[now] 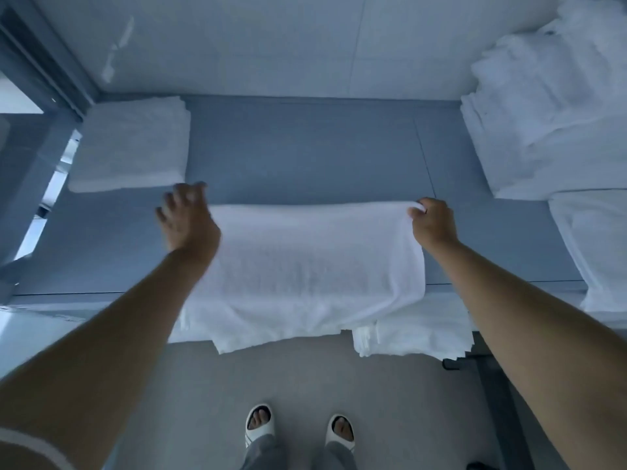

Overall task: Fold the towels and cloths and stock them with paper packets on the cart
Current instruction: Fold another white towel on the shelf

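Grey table (pixel 305 147) against a pale wall: a white towel (pixel 305 262) lies at 6 o'clock, draping the near edge. Right hand (pixel 432 222) pinches its 3 o'clock corner; left hand (pixel 188 220) hovers, fingers spread. Folded towels (pixel 132 144) sit at 10 o'clock.

A grey table (pixel 305 154) carries a white towel (pixel 305 266) at six o'clock, draped over the near edge. A folded towel (pixel 132 144) lies at nine o'clock, and a stack of white towels (pixel 549 123) at three o'clock.
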